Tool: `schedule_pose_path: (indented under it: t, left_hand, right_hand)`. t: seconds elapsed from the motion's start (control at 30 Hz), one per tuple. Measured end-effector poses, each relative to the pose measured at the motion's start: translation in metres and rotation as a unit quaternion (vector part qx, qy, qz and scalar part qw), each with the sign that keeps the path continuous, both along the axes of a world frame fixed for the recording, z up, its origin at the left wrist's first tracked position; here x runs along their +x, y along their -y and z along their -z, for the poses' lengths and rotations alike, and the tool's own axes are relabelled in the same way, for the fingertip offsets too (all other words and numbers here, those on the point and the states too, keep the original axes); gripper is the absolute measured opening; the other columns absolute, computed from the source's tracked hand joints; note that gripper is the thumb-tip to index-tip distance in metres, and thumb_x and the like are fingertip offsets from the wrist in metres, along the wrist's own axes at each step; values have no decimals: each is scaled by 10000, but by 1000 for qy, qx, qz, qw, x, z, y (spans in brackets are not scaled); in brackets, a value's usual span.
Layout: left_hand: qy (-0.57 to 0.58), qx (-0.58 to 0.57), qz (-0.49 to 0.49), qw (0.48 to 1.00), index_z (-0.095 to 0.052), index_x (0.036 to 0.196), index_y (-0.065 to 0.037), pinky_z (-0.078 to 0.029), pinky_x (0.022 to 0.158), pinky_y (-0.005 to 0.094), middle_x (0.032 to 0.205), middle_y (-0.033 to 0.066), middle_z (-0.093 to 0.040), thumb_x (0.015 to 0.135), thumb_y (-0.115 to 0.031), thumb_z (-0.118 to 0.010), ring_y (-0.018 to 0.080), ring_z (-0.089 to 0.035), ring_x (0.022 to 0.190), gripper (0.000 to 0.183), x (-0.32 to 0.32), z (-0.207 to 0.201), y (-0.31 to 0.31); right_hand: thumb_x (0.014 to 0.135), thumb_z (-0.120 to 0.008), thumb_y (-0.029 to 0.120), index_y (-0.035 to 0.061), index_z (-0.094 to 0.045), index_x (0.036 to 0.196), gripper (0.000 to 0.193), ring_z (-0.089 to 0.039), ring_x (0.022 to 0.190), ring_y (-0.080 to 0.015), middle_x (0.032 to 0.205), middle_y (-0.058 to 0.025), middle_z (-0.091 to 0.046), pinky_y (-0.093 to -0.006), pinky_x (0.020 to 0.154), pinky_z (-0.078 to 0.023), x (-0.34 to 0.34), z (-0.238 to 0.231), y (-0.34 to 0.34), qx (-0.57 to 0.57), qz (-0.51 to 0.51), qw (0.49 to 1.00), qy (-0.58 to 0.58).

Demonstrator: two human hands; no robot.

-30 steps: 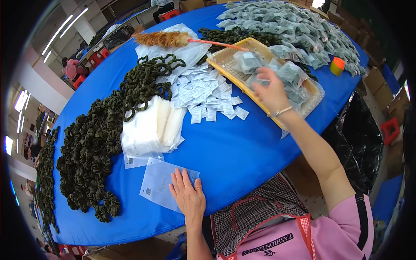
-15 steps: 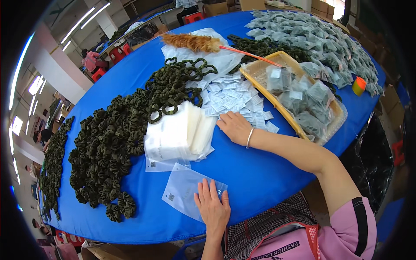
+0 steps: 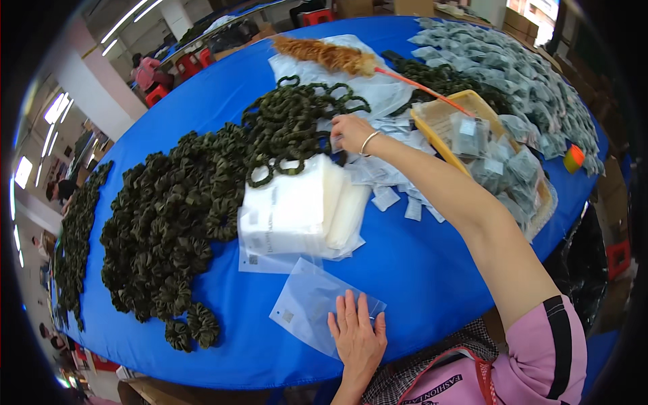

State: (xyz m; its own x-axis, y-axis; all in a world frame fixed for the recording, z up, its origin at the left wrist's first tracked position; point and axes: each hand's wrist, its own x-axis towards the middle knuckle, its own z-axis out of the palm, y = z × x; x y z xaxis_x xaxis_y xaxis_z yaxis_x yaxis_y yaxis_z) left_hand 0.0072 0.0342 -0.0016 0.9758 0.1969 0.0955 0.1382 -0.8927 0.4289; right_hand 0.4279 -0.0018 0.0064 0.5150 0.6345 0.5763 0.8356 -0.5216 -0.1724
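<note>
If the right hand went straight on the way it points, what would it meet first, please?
The right hand would probably meet the dark green fabric loops first, though depth there is unclear.

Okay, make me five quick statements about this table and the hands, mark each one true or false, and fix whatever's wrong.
1. The left hand rests on a clear bag. True.
2. The right hand is inside the basket. False: the right hand is left of the basket, close to the dark green scrunchies.
3. The feather duster lies across some white plastic. True.
4. The tablecloth is white. False: the tablecloth is blue.
5. The stack of bags sits inside the basket. False: it lies on the tablecloth.
</note>
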Motion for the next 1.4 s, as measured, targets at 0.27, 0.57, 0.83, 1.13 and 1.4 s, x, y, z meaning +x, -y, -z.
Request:
schedule_pose_path:
  t: [0.27,0.57,0.83,1.13,1.4]
  left_hand:
    - [178,-107,-32,978,-556,1178,-21,-377,978,475,1269,193,-524,791,-118,-671,349,-503,1175,415,-7,-6,-14]
    - [64,200,-445,870,-566,1112,34,-348,995,479,1265,210,-504,823,-126,-646,372,-447,1195,340,-36,-8,-228]
    - [206,-647,-109,726,-506,1236,31,-452,917,319,1185,117,-584,977,-147,-480,182,-566,1054,316,-35,-40,-71]
    - [117,-748,-24,653,-428,1292,-14,-463,910,307,1199,76,-536,1002,-294,-442,158,-540,1096,404,-27,-20,42]
    - [219,-221,-11,950,-581,1134,6,-442,860,345,1061,137,-599,967,-240,-512,267,-569,994,305,-38,-3,23]
  right_hand:
    - [773,-635,60,45,-645,911,139,-579,625,-211,702,-76,-596,-320,600,-462,-37,-19,17,210,-13,972,-106]
    - [932,-593,228,67,-633,938,166,-400,520,-15,625,60,-486,-176,460,-295,-227,-24,98,319,-9,762,-563]
    - [926,-536,107,64,-500,1184,264,-438,640,-13,878,26,-557,-169,544,-365,-339,-69,104,317,-154,659,-664]
    - [898,-610,243,24,-508,1173,366,-516,1035,-252,994,-131,-603,-373,904,-412,-378,-34,105,194,21,947,-254]
    - [884,-635,114,3,-525,1202,355,-588,929,-130,1034,-86,-629,-272,828,-481,-382,-9,126,422,-9,747,-515]
